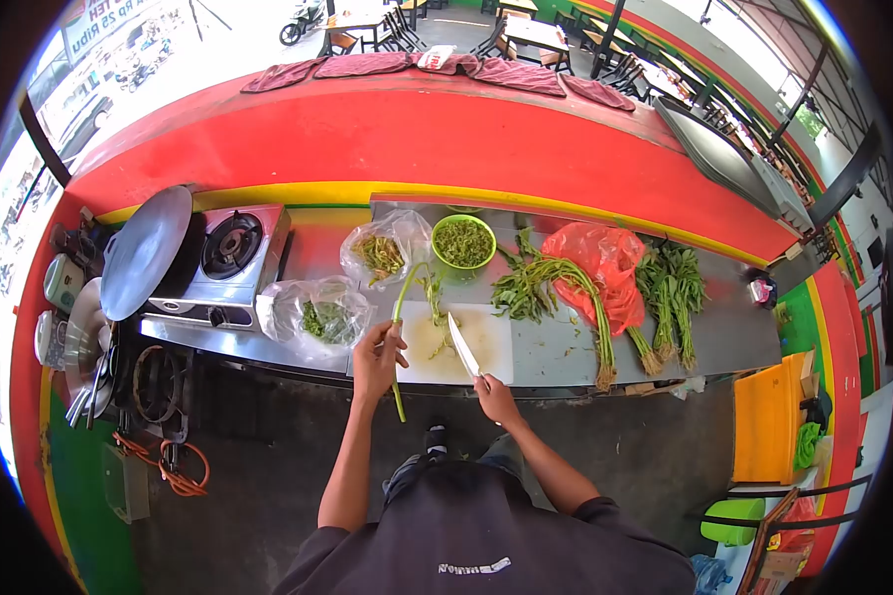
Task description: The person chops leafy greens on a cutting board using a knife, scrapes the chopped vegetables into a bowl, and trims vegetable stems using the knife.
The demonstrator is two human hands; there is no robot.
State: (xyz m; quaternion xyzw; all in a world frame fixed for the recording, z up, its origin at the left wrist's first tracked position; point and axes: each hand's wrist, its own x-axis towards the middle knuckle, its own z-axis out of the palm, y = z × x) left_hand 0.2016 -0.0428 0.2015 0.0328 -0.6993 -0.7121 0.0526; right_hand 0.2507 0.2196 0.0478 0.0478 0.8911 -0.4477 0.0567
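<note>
My left hand is closed around a long green vegetable stalk, which stands roughly upright over the left side of the white cutting board. In my right hand is a kitchen knife, its blade slanting up and left above the board. Small leafy scraps and a sprig lie on the board. Just behind it sits a green bowl filled with chopped greens. To the right, more leafy stalks with roots spread over the metal counter.
Two clear plastic bags, one with yellowish trimmings and one with green leaves, lie left of the board. Further left stands a gas stove beside a large round pan lid. A red plastic bag and rooted bundles are at right.
</note>
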